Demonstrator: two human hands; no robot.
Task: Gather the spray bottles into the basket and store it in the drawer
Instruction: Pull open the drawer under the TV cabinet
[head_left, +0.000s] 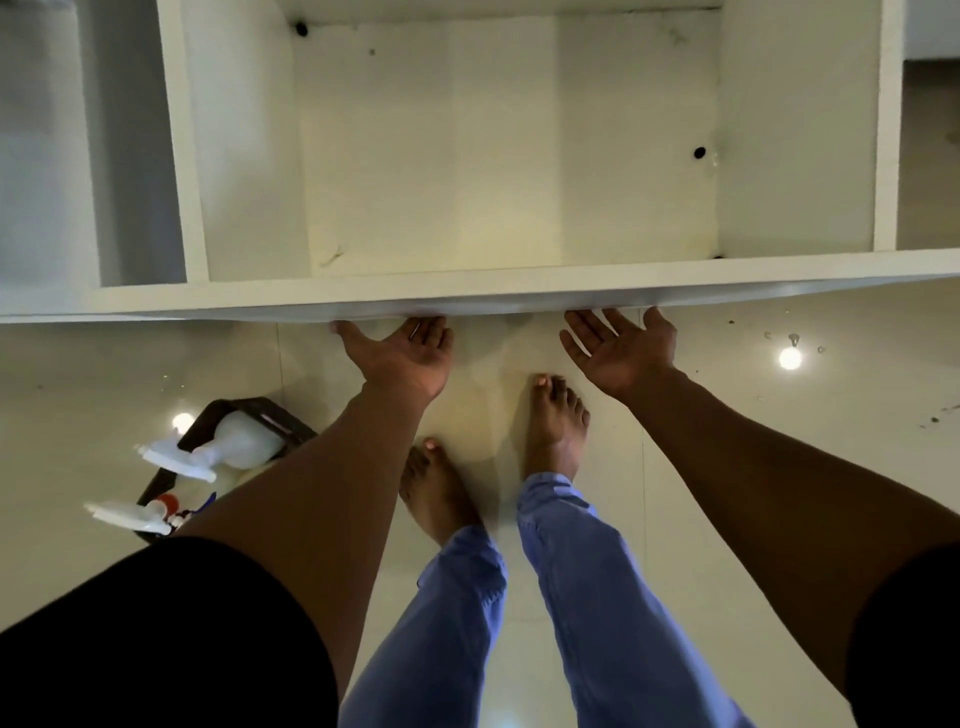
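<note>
Black sleeves fill the bottom corners of my head view, and between them blue trouser legs run down to two bare feet on the floor (727, 467), a glossy pale tile that mirrors two ceiling lights as bright spots.

Taking the drawer (509, 156) as my landmark: it is pulled out, white, and fills the upper part of the view. Its bottom is bare, with a few dark scuffs and small dark screw caps near the corners. Its front panel runs as a long white edge across the middle of the view.

My left hand (400, 356) sits just below that front panel, palm up, fingers spread and curled under the edge; the fingertips are hidden, so I cannot tell how firmly they press. That grip holds nothing else. My right hand (621, 348) is also just below the panel, to the right, palm up and spread wide, its grip unclenched and empty, fingertips near the edge.

Below and to the left of the drawer, the dark basket (260, 410) stands on the floor beside my left forearm. White spray bottles (244, 441) lie in it, trigger heads pointing left; one nearer me has a red collar.
</note>
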